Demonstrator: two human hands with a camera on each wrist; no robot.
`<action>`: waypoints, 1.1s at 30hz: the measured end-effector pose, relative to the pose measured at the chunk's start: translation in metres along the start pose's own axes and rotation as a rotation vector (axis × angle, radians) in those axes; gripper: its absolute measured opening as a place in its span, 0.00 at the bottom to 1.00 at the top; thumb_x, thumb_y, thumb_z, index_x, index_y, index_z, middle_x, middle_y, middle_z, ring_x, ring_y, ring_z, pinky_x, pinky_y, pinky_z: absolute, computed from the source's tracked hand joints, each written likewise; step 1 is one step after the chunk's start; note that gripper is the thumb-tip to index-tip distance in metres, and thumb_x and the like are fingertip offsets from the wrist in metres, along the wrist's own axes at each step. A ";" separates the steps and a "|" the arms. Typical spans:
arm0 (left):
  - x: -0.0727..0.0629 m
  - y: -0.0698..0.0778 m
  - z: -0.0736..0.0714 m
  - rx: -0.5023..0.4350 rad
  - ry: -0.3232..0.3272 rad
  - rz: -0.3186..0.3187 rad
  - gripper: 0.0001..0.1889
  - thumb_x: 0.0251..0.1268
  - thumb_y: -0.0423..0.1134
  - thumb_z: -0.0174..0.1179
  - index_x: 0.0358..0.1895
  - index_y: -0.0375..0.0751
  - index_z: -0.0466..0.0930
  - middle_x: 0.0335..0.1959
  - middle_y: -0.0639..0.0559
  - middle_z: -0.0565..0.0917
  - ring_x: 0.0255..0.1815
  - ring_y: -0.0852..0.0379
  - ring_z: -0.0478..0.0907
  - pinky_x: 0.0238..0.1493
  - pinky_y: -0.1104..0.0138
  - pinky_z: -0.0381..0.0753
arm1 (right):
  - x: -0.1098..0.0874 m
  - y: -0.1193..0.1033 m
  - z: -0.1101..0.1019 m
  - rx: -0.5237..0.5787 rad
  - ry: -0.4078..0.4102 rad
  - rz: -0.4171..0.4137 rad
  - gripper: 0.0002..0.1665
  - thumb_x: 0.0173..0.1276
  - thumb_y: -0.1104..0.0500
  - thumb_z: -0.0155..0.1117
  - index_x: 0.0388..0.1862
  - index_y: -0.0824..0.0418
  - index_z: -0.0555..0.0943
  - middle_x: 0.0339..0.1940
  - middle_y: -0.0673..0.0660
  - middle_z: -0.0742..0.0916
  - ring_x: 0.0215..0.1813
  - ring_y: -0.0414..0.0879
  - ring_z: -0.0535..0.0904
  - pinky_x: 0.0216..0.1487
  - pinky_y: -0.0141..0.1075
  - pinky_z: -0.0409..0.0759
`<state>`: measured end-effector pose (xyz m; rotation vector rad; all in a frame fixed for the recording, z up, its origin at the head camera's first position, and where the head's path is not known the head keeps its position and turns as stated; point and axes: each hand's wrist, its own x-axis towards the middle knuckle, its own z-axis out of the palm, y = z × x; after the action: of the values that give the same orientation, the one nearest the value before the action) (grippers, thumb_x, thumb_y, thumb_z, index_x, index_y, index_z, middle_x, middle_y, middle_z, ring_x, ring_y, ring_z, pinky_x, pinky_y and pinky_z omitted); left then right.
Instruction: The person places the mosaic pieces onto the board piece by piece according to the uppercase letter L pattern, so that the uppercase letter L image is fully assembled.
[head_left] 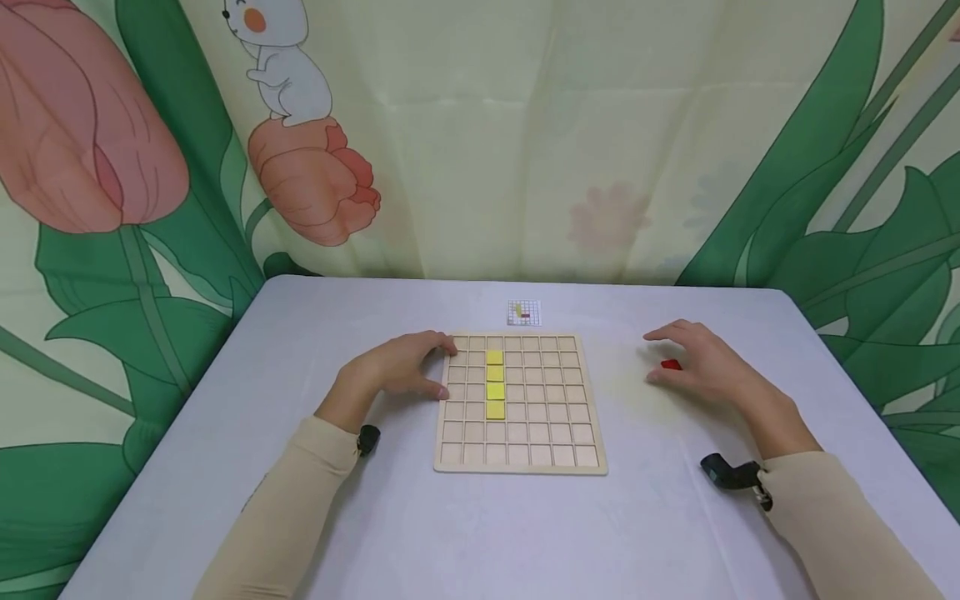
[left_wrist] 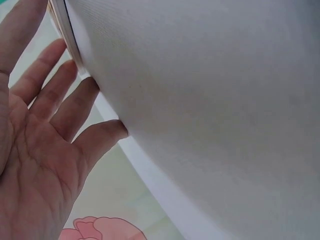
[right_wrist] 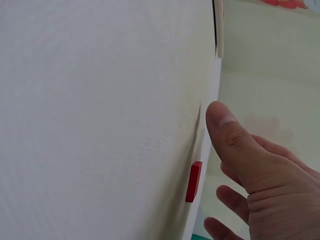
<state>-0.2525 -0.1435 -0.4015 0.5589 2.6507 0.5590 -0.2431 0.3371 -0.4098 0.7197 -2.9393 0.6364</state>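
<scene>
A square wooden grid board (head_left: 520, 465) lies on the table, with several yellow square tiles (head_left: 495, 390) in one column left of its middle. My left hand (head_left: 393, 365) rests at the board's left edge, thumb and forefinger spread apart along it. In the left wrist view its other fingers are loosely extended near the table surface. To the right of the board, my right hand (head_left: 697, 358) hovers around a red tile (head_left: 671, 364), thumb and fingers apart. The right wrist view shows that tile (right_wrist: 193, 182) lying on the table beside the hand, with a gap between them.
A small card (head_left: 523, 312) printed with a coloured grid lies just behind the board. White cloth covers the table (head_left: 645, 533). Behind its far edge hangs a curtain (head_left: 480, 167) with flowers, leaves and a white animal figure.
</scene>
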 end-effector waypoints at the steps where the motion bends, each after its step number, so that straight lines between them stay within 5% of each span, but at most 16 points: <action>1: 0.000 0.000 0.001 -0.001 0.001 0.001 0.37 0.53 0.51 0.79 0.68 0.53 0.74 0.77 0.50 0.69 0.80 0.49 0.61 0.79 0.52 0.61 | -0.001 0.002 0.000 0.001 -0.008 0.009 0.36 0.59 0.50 0.81 0.63 0.61 0.80 0.60 0.64 0.81 0.64 0.63 0.71 0.64 0.64 0.71; 20: -0.001 0.001 0.000 -0.002 -0.004 -0.013 0.37 0.53 0.50 0.80 0.67 0.52 0.74 0.77 0.50 0.68 0.81 0.49 0.60 0.80 0.53 0.59 | -0.019 0.020 -0.004 0.057 -0.067 0.089 0.36 0.63 0.48 0.78 0.64 0.65 0.80 0.59 0.66 0.81 0.64 0.66 0.71 0.65 0.68 0.68; 33: 0.001 0.001 0.001 -0.002 -0.005 -0.014 0.37 0.54 0.50 0.79 0.68 0.52 0.74 0.78 0.50 0.67 0.81 0.49 0.59 0.80 0.52 0.59 | -0.021 0.024 -0.002 0.026 -0.056 0.045 0.14 0.69 0.61 0.72 0.50 0.63 0.83 0.51 0.63 0.84 0.57 0.63 0.77 0.62 0.65 0.74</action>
<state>-0.2522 -0.1419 -0.4019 0.5397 2.6475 0.5554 -0.2356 0.3661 -0.4197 0.6869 -3.0122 0.6700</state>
